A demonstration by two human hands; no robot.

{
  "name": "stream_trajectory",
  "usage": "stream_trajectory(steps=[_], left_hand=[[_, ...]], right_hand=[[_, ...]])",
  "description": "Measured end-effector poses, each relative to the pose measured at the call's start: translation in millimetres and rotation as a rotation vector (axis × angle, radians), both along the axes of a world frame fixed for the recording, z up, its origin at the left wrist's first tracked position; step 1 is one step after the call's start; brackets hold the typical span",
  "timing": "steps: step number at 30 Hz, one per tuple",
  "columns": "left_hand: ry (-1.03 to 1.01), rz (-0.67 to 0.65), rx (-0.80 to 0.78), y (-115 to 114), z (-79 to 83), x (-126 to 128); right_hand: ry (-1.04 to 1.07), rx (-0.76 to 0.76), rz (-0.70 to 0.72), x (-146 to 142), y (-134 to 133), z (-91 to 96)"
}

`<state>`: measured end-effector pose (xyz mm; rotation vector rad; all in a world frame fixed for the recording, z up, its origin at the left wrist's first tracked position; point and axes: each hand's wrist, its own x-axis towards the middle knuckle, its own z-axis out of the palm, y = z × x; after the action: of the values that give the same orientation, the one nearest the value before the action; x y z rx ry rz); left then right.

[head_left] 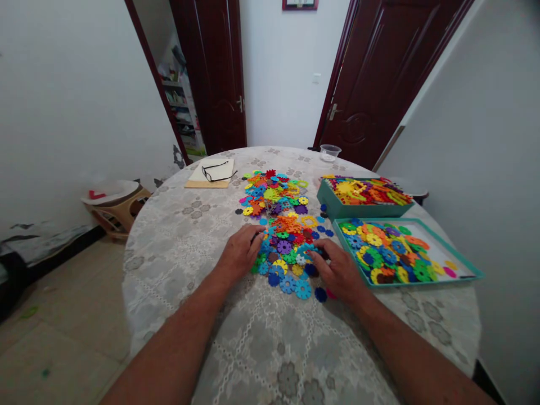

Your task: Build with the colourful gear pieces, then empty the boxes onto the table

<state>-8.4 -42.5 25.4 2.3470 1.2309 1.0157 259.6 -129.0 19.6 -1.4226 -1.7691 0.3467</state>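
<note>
A loose pile of colourful plastic gear-shaped pieces (284, 246) lies on the table in front of me. My left hand (240, 252) is at its left edge, fingers curled and thumb close to them; whatever is between the fingertips is too small to make out. On the right side of the pile, my right hand (340, 270) pinches a light blue gear-shaped piece (307, 249) between thumb and fingers. Larger blue notched discs (302, 289) lie at the near edge of the pile. Just beyond it spreads a second heap of mixed pieces (272, 194).
To the right stand a teal box (358, 210) full of pieces and a shallow teal lid (442, 236) holding more. Eyeglasses (217, 171) rest on a notebook (206, 184) at back left. A clear plastic bowl (329, 152) sits near the far edge of the patterned tablecloth (270, 343).
</note>
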Motion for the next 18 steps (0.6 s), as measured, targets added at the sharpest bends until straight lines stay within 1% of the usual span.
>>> stream_trajectory(steps=[4, 8, 11, 14, 18], left_hand=[[-0.022, -0.034, -0.001, -1.3, -1.8, 3.4], [-0.004, -0.015, 0.009, 2.2, -2.8, 2.0], [-0.002, 0.012, 0.017, 5.4, -2.2, -0.1], [-0.003, 0.031, 0.024, 7.1, -0.8, -1.6], [-0.007, 0.042, 0.028, 8.1, -1.0, -2.8]], right_hand=[[0.052, -0.047, -0.013, 0.0, 0.4, -1.8], [0.194, -0.066, -0.071, 0.4, 3.2, -4.9], [0.247, -0.048, -0.058, 2.8, 4.9, -3.2], [0.263, -0.051, -0.067, 11.4, 5.7, 6.1], [0.293, -0.075, -0.181, 36.9, 11.5, 30.1]])
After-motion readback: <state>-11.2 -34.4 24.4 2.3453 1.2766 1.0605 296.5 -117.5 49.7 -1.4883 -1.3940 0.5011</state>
